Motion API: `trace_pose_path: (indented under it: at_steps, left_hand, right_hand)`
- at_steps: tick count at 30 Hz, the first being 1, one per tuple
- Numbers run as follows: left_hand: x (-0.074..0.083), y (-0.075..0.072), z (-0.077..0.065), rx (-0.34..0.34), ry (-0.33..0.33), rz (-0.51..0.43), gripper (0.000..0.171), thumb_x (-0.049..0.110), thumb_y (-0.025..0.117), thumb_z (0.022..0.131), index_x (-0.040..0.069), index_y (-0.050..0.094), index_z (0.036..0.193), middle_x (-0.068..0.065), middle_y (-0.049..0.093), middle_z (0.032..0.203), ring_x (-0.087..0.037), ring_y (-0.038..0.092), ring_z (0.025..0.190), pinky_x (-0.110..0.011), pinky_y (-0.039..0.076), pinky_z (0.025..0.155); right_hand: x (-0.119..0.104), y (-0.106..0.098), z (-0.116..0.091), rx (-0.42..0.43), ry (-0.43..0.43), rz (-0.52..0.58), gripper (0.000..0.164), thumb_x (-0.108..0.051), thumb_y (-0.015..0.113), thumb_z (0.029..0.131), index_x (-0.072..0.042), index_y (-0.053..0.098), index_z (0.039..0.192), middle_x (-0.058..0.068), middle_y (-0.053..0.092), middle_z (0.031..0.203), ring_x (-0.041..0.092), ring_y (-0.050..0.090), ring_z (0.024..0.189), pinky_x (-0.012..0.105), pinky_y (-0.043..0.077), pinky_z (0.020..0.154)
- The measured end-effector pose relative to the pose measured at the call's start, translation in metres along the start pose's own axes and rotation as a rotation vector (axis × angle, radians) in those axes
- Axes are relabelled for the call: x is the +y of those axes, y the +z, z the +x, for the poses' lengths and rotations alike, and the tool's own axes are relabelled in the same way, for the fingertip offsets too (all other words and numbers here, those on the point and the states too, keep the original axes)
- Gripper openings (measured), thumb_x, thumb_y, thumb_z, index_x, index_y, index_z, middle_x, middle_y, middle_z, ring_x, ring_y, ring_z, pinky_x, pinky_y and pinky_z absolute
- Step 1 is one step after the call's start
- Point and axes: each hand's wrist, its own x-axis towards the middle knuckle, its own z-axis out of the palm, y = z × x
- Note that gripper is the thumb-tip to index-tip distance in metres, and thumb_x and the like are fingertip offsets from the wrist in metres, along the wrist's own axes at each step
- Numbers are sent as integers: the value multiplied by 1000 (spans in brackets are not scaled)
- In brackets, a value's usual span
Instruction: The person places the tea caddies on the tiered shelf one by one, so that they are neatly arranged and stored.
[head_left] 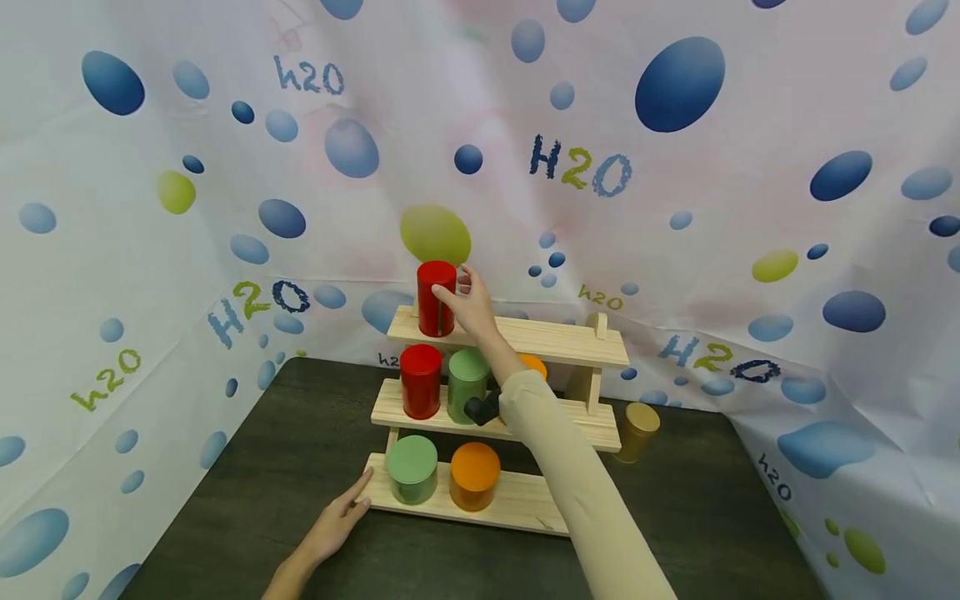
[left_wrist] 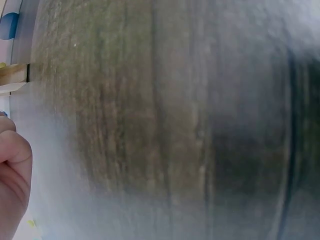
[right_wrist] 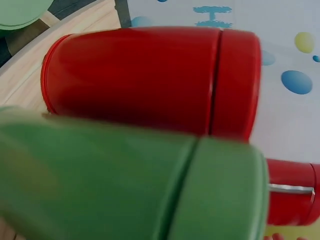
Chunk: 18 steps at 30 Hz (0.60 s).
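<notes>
In the head view my right hand point(head_left: 471, 307) grips a red canister point(head_left: 435, 308) at the left end of the top tier of a wooden shelf point(head_left: 540, 337), thumb across its front. The right wrist view shows only fingertips at its lower edge, near that canister point(right_wrist: 292, 192). My left hand point(head_left: 333, 525) touches the left end of the bottom tier with extended fingers. On the middle tier are another red canister point(head_left: 421, 383), a green one point(head_left: 467, 387) and an orange one point(head_left: 534, 365), mostly hidden by my right arm. A green canister point(head_left: 412, 471) and an orange canister point(head_left: 475, 477) stand on the bottom tier.
A gold canister point(head_left: 637, 432) stands on the dark table point(head_left: 247, 467), right of the shelf. Behind the shelf hangs a white sheet point(head_left: 480, 217) with blue and green dots. My right sleeve point(head_left: 581, 483) crosses in front of the lower tiers.
</notes>
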Motion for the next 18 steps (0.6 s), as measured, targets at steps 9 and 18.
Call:
trace_pose_path:
  at_steps: [9,18]
  left_hand:
    - [0,-5,4,-28,26,6,55,25,49,95,6,29,143,-23,28,143,-42,30,128,-56,30,99]
    - [0,-3,4,-50,-14,5,56,23,51,94,3,29,142,-27,39,136,-34,54,108,-49,37,96]
  right_hand:
    - [-5,-33,-29,-127,-45,-54,65,-27,62,87,-7,31,141,14,44,132,29,42,121,43,38,98]
    - [-2,-69,-62,-115,-116,-161,59,-21,62,88,-5,36,138,17,48,127,32,45,115,49,39,94]
